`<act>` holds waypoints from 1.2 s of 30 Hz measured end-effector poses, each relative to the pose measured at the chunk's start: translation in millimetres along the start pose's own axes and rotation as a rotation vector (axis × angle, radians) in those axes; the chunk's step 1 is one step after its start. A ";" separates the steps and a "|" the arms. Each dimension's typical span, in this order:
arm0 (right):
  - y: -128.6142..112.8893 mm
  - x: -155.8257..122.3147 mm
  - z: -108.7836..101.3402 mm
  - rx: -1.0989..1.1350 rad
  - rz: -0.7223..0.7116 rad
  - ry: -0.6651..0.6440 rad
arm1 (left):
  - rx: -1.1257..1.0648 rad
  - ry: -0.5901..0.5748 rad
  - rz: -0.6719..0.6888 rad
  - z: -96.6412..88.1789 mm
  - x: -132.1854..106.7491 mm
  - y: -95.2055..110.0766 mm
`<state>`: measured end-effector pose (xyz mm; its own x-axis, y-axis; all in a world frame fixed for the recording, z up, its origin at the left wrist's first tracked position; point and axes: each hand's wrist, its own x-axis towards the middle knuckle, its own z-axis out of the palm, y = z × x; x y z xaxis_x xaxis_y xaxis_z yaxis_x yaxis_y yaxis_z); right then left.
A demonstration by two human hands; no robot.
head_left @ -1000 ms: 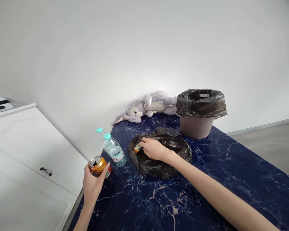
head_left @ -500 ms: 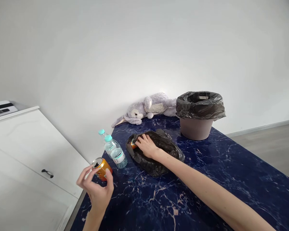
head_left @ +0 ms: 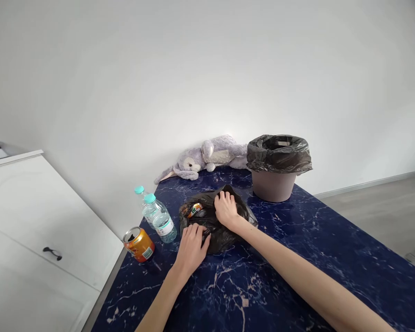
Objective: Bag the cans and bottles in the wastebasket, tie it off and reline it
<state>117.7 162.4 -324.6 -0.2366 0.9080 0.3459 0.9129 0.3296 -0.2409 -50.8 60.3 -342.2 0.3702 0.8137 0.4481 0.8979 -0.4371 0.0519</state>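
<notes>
A black plastic bag (head_left: 221, 242) lies on the blue marbled table, its mouth facing up. An orange can (head_left: 195, 210) shows inside at its left. My left hand (head_left: 191, 246) is closed on the bag's near left edge, thumb apart from the fingers with black plastic between. At the bag's right side, my right hand (head_left: 227, 212) has its fingers curled into the plastic; the thumb is hidden. To the left stands an opened orange can (head_left: 140, 244), untouched. Two clear water bottles with turquoise caps, a front bottle (head_left: 162, 223) and a back bottle (head_left: 140, 198), stand behind the can.
A brownish bin (head_left: 275, 184) with a black liner (head_left: 280, 157) stands at the table's back right. Against the wall lies a grey plush rabbit (head_left: 202, 159). On the left is a white cabinet (head_left: 38, 212) beside the table (head_left: 297, 249).
My left hand has let go of the orange can, left standing on the table, and moved right to the bag. My right hand has shifted right, off the can inside.
</notes>
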 end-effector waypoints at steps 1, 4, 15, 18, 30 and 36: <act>2.1 -1.8 -3.8 0.023 -0.017 0.007 | -0.019 -0.016 0.014 0.8 -2.7 1.8; 1.8 -7.9 -13.6 0.139 -0.143 0.004 | -0.126 -0.090 0.123 -2.5 -10.9 18.1; 2.3 -12.7 -23.2 0.270 -0.627 -0.110 | -0.293 -0.060 0.263 -18.6 -17.5 53.0; 2.2 -12.7 -19.2 0.185 -0.617 -0.123 | -0.120 -0.013 0.035 -16.1 -13.9 38.9; -0.7 -3.5 -21.0 0.127 -0.513 -0.322 | 0.251 -0.294 -0.462 -16.4 -5.4 16.5; 27.3 7.3 -35.1 0.210 -0.526 -0.339 | 0.206 -0.288 -0.467 -14.6 -4.8 14.5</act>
<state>152.5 169.0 -296.8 -0.7564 0.6319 0.1690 0.5708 0.7639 -0.3010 -43.0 44.5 -330.5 -0.0516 0.9862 0.1571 0.9986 0.0526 -0.0024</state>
